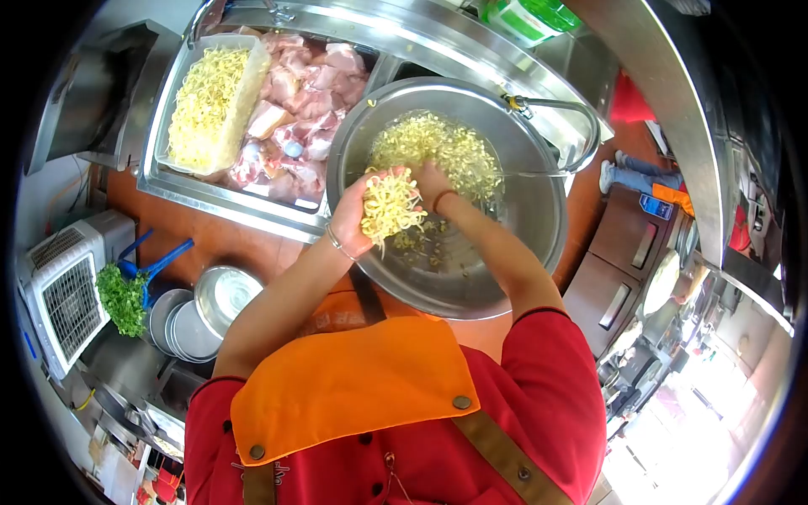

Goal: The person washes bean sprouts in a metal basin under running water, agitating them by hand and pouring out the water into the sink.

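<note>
My left hand (pixel 349 220) cups a heap of pale yellow bean sprouts (pixel 391 206) over the near left side of a large steel basin (pixel 539 244). My right hand (pixel 432 183) reaches down into the basin, its fingers hidden among the wet sprouts, so their closure does not show. More bean sprouts (pixel 459 151) float in water toward the basin's far side, and a few loose bits lie near the bottom. Water runs into the basin from a bent metal faucet (pixel 581 118) on the right.
Left of the basin, a sink (pixel 151 181) holds raw meat (pixel 307 101) and a clear plastic tub (pixel 244 126) of bean sprouts. Steel bowls (pixel 227 295), leafy greens (pixel 122 299) and an air cooler (pixel 67 286) stand lower left. Another person's legs (pixel 640 177) show at right.
</note>
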Demonstrator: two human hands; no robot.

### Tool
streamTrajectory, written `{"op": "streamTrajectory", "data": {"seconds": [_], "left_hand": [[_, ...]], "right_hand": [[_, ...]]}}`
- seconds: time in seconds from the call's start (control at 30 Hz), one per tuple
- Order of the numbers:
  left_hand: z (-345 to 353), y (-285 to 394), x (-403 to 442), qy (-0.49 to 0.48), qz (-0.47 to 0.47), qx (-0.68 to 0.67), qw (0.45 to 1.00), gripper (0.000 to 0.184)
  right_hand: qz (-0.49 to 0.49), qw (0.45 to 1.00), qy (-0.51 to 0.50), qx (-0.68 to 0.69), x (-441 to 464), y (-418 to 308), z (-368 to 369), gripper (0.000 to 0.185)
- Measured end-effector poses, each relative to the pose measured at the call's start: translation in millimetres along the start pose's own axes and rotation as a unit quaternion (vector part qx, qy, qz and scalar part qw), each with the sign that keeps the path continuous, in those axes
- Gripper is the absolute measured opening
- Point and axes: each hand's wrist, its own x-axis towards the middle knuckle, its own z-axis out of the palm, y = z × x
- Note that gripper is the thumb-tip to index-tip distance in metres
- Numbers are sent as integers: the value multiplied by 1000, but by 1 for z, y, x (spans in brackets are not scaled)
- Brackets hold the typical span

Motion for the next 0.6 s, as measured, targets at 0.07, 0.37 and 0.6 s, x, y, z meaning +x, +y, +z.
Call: {"op": "streamTrajectory", "data": {"seconds": [0.07, 0.37, 0.6], "left_hand": [[0, 4, -5, 17, 19, 15, 1000, 35], [-17, 13, -3, -1, 24, 36, 999, 40], [-9, 11, -2, 13, 15, 46, 999, 39]], "right_hand": [[-24, 1000, 13, -13, -21, -9, 11, 49], [-30, 989, -21, 144, -35, 65, 43, 48], [48, 644, -40, 763, -68, 89, -58, 34]]}}
